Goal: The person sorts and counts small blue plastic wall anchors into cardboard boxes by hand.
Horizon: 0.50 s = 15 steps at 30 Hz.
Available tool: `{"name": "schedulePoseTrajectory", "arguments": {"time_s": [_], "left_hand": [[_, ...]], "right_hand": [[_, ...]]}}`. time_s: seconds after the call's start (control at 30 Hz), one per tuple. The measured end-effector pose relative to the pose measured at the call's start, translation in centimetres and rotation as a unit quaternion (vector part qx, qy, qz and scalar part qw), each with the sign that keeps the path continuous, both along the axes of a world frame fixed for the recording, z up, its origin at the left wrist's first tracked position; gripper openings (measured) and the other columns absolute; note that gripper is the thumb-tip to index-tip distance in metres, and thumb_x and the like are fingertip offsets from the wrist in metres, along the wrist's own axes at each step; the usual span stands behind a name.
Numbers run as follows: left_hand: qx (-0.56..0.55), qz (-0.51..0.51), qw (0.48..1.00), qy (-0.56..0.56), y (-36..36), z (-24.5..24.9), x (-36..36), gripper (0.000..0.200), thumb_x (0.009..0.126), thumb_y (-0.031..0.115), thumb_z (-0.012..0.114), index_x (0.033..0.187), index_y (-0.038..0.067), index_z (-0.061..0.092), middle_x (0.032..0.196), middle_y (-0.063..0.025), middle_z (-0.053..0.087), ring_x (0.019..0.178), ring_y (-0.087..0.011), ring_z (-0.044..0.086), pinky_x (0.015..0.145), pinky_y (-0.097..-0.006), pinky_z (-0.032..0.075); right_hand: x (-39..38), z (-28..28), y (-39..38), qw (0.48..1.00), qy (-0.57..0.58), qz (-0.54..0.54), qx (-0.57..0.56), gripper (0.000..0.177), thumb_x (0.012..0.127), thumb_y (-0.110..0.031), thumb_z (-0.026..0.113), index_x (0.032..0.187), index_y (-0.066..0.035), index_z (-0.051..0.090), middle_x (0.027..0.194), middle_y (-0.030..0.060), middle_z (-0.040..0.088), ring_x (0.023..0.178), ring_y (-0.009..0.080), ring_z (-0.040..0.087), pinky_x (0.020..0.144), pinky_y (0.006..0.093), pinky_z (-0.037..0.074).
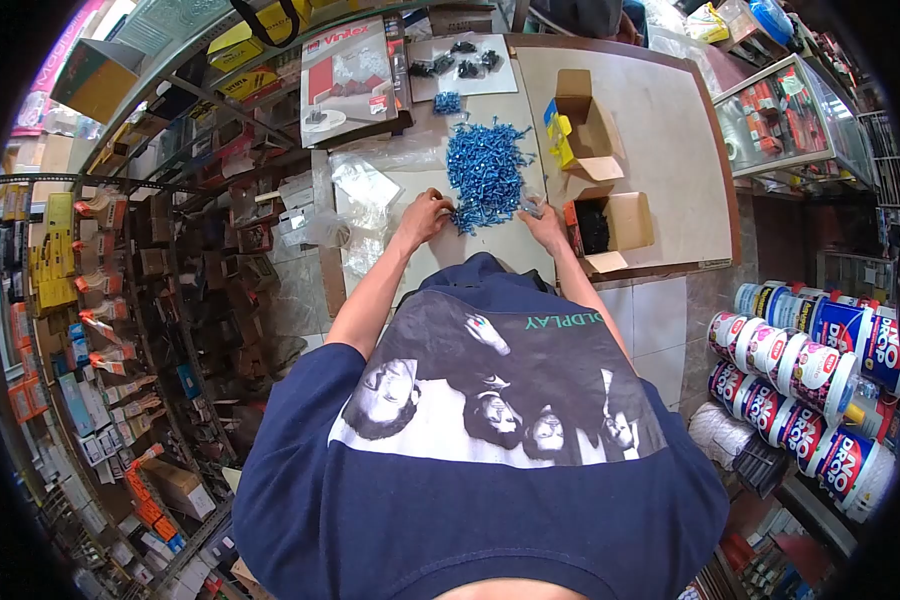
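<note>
A dense pile of small blue pieces [487, 170], which look like wall plugs or screws, lies on the table in front of me. At the lower left edge of the pile is my left hand [428, 217], its fingertips pinched together against the pieces; what they hold is too small to make out. My right hand [543, 224] is at the lower right edge, fingers closed around what looks like a small clear plastic bag [533, 204]. Above the pile lies a packed bag of blue pieces [448, 103].
Clear plastic bags [365, 185] lie left of the pile. To the right stand an open yellow-and-brown box [582, 130] and an open box of black pieces [594, 227]. A Vinilex box [348, 80] and black packets [467, 66] are behind. Paint buckets [810, 375] stack at the right.
</note>
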<state>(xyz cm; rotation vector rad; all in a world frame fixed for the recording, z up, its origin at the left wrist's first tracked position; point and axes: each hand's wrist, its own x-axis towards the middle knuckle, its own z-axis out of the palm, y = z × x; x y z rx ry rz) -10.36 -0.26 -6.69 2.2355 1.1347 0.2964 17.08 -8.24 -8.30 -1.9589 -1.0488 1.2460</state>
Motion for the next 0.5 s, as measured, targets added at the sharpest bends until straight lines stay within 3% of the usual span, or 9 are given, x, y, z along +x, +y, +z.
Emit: {"name": "schedulePoseTrajectory", "arguments": {"time_s": [0.1,0.4,0.5], "left_hand": [[0.026,-0.025,0.999,0.017,-0.2,0.2,-0.2,0.02,0.077,0.016,0.065,0.097,0.012,0.065,0.105,-0.0129,0.056,0.098,-0.0314,0.056,0.083,-0.0379,0.047],[-0.001,0.062,0.995,-0.074,1.0,1.2,0.9,0.016,0.079,0.018,0.065,0.091,0.007,0.064,0.101,-0.0124,0.057,0.099,-0.0311,0.055,0.084,-0.039,0.046],[0.001,0.045,0.993,-0.107,1.9,4.8,4.7,0.017,0.079,0.02,0.066,0.091,0.007,0.064,0.099,-0.0124,0.058,0.098,-0.0303,0.055,0.083,-0.0386,0.046]], "right_hand": [[0.0,-0.3,0.0,1.0,0.022,-0.005,0.005,0.054,0.08,-0.027,0.069,0.126,-0.005,0.051,0.11,0.0099,0.062,0.1,0.0188,0.057,0.089,0.0314,0.043],[0.1,-0.8,0.0,1.0,0.004,0.003,0.003,0.051,0.08,-0.026,0.068,0.124,-0.005,0.053,0.108,0.0105,0.062,0.099,0.019,0.057,0.087,0.0308,0.044],[0.2,-2.0,0.0,1.0,-0.005,-0.01,0.019,0.049,0.08,-0.026,0.069,0.122,-0.004,0.054,0.106,0.0089,0.063,0.096,0.0179,0.057,0.085,0.0298,0.044]]}}
